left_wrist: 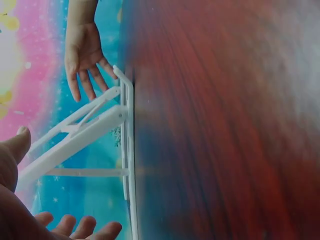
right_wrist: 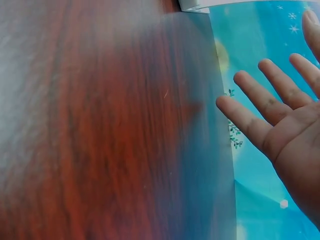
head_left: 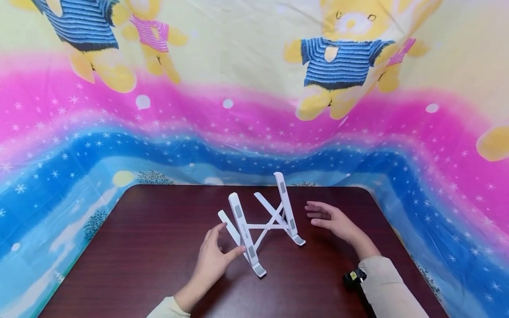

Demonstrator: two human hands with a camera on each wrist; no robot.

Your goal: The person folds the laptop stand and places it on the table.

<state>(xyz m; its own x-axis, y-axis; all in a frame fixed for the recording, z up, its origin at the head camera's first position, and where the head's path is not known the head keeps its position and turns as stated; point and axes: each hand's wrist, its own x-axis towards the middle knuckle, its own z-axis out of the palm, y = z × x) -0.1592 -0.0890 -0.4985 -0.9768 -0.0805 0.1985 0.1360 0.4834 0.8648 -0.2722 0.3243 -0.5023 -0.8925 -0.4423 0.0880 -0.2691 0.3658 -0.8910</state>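
A white folding laptop stand [head_left: 243,229] stands unfolded on the table, its two slanted arms joined by crossed bars, with grey pads along the arms. My left hand [head_left: 210,258] is beside the stand's left arm, thumb and fingers apart; in the left wrist view nothing lies in its grasp, and the stand [left_wrist: 75,144] rises just beyond the fingers. To the right of the stand, my right hand [head_left: 337,223] hovers with its fingers extended, apart from it. The right wrist view shows that palm [right_wrist: 302,140] bare, with a small piece of the stand [right_wrist: 194,4] at the top edge.
The dark reddish-brown table [head_left: 151,234] has rounded far corners. A cloth backdrop [head_left: 238,128] printed with bears and snowflakes hangs behind it and along both sides. A black device [head_left: 353,279] is strapped at the right sleeve.
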